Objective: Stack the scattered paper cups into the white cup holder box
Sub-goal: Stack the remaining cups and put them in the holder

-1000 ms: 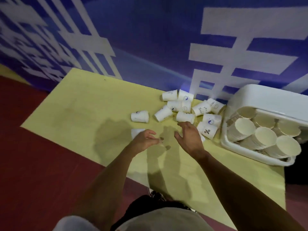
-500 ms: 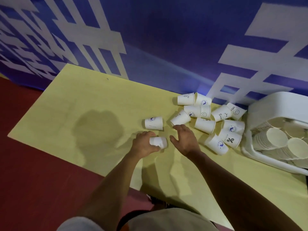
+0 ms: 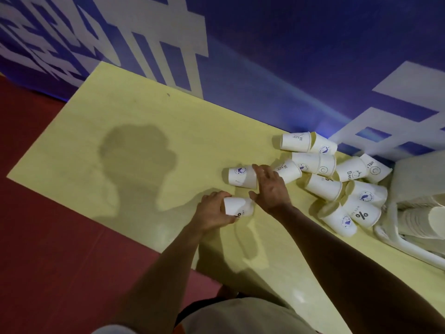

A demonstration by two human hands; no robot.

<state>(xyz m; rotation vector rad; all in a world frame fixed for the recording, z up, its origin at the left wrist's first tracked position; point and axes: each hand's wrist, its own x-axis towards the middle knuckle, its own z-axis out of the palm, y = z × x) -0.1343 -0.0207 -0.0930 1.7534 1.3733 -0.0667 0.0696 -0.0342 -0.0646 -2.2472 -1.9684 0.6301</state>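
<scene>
Grips one cup in the curled left hand. Keeps the right hand spread and nearer the next cup. Lies at ten o'clock from that palm, long axis nine-to-three.

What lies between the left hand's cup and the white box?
In the head view, from the held cup toward the white box: the right hand, bare table, then scattered cups lying on their sides.

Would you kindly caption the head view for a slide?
Left hand grips a paper cup; right hand, open, beside a second cup on the yellow table.
</scene>
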